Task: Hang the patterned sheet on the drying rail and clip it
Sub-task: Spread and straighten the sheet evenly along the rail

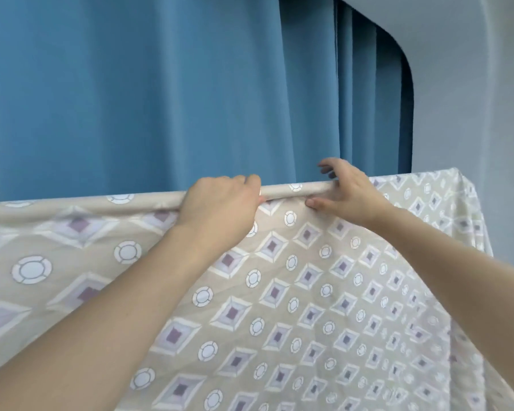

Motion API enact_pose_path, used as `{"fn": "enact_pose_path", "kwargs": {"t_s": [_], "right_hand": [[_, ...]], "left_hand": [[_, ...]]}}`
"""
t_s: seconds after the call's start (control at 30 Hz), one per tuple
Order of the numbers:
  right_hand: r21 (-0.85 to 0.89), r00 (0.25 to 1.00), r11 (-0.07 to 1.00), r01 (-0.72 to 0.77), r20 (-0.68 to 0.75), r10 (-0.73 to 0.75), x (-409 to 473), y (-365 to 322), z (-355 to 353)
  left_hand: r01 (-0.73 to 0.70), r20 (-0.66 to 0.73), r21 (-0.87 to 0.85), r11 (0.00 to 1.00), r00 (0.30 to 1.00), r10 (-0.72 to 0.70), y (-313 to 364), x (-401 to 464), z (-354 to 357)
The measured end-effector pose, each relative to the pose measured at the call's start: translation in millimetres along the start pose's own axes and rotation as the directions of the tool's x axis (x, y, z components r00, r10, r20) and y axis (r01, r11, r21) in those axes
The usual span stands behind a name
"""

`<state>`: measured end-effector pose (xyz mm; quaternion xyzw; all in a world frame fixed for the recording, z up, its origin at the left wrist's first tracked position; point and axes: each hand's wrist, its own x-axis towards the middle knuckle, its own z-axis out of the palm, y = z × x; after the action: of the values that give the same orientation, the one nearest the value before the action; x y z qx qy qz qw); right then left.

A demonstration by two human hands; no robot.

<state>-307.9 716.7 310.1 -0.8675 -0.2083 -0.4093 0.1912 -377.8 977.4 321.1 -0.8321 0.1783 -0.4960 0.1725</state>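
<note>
A beige cotton-like sheet printed with purple diamonds and white circles (279,292) drapes smoothly over a round drying rail (297,189), its fold wrapped tight around the bar. The left hand (220,203) curls over the covered rail, gripping it; the right hand (346,191) rests there, fingers spread loosely. Pleated blue curtains (131,93) hang behind.

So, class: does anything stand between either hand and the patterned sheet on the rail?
Nothing visible does. The left hand grips the patterned sheet over the rail; the right hand rests on it beside it.
</note>
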Motion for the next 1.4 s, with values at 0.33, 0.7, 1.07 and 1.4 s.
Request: {"fn": "enact_pose_path", "kwargs": {"t_s": [0.33,0.7,1.07,1.4], "right_hand": [[-0.396,0.917,0.892,0.217,-0.232,-0.326,-4.1,67.8,11.0],[0.056,0.992,0.991,-0.123,0.019,0.122,2.6,154.0,-49.4],[-0.074,0.977,0.975,-0.211,-0.014,0.211,-11.7,258.0,-77.6],[-0.043,0.993,0.995,-0.091,-0.086,0.087,-32.1,285.0,-81.7]], "left_hand": [[0.172,0.412,-0.228,0.958,0.909,-0.065,59.9,70.3,-12.1],[0.212,0.409,-0.067,0.975,0.897,-0.167,122.5,99.9,-9.4],[0.173,0.388,-0.226,0.959,0.919,-0.075,212.5,179.6,15.4],[0.128,0.248,-0.303,0.944,0.967,-0.051,276.4,207.3,32.9]]}}
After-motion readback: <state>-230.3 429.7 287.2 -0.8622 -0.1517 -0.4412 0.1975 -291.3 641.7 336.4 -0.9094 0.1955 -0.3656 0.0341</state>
